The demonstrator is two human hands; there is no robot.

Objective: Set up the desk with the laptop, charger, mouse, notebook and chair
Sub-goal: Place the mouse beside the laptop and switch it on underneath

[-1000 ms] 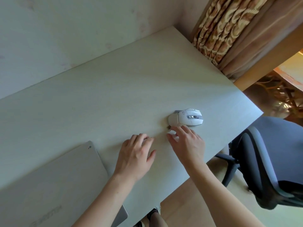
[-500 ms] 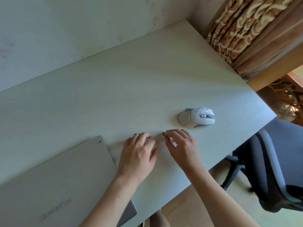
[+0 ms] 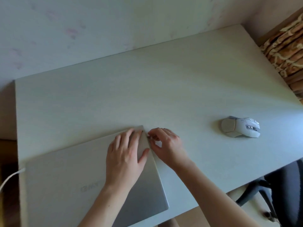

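The right hand (image 3: 165,145), just right of centre, pinches a tiny dark plug, probably the mouse's receiver (image 3: 149,137), between thumb and fingertips and holds it against the right edge of the closed laptop (image 3: 91,182), near its far corner. The left hand (image 3: 126,154) lies spread and flat on the lid beside that corner, bracing it. Whether the plug has entered a port cannot be told; the spot is too small and shaded.

To do this well, I judge the plug should go in level with the counter (image 3: 147,89) and square to the edge, with the flat hand taking the push so the laptop does not slide left. If it resists, flip it rather than force it.

A white charger cable (image 3: 11,177) meets the laptop's left edge at lower left. The mouse (image 3: 241,126) sits alone at right, well apart from the hands. The chair (image 3: 282,194) stands at lower right, beyond the counter's edge. No notebook is visible.
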